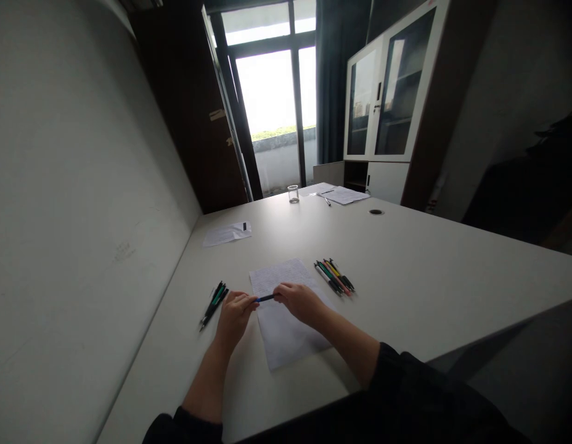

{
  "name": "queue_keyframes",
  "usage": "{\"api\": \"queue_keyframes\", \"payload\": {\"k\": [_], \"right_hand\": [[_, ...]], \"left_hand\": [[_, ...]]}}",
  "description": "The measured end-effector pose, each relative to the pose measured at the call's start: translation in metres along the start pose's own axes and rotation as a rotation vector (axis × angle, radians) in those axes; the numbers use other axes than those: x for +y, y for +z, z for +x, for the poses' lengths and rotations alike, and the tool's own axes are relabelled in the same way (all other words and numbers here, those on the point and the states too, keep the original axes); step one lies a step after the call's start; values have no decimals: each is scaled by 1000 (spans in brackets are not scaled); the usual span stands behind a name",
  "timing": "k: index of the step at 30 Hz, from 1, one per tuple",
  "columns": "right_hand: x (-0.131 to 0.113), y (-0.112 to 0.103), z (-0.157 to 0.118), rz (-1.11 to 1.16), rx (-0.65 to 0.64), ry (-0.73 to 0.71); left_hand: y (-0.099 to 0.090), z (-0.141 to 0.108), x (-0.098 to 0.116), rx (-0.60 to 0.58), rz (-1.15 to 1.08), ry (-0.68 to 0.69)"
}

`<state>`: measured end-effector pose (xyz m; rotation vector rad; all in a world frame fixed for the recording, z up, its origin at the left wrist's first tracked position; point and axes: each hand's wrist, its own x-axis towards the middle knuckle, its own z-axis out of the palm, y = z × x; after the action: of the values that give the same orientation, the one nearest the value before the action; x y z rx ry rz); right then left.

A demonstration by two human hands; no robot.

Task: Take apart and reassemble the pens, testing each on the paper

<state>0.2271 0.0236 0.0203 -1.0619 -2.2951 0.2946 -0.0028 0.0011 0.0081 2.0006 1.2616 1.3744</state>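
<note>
Between my two hands a dark blue pen [266, 298] is held level above a sheet of paper. My left hand [236, 313] is closed on the pen's left end, and my right hand [298, 300] is closed on its right end. Fingers cover both ends. The paper [288, 342] lies beneath, with lines of writing on its upper part. Left of my left hand is a small bunch of dark and green pens [214, 306]. Beyond my right hand lies a row of several pens [334, 276] in green, pink, yellow and black.
Farther back on the white table [406, 277] are a clear plastic sheet [228, 234], a glass jar [293, 194], stacked papers [345, 195] with a pen [327, 201], and a round cable hole [376, 212]. A wall [73, 216] borders the table's left side.
</note>
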Motion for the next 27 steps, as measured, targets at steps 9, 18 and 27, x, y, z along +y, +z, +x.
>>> {"api": "queue_keyframes", "payload": {"k": [9, 18, 27], "right_hand": [[2, -1, -1, 93, 2, 28], [-2, -2, -1, 130, 19, 69], [-1, 0, -1, 213, 31, 98]], "left_hand": [[0, 0, 2, 0, -20, 6], [0, 0, 2, -16, 7, 29], [0, -2, -2, -44, 184, 105]]}}
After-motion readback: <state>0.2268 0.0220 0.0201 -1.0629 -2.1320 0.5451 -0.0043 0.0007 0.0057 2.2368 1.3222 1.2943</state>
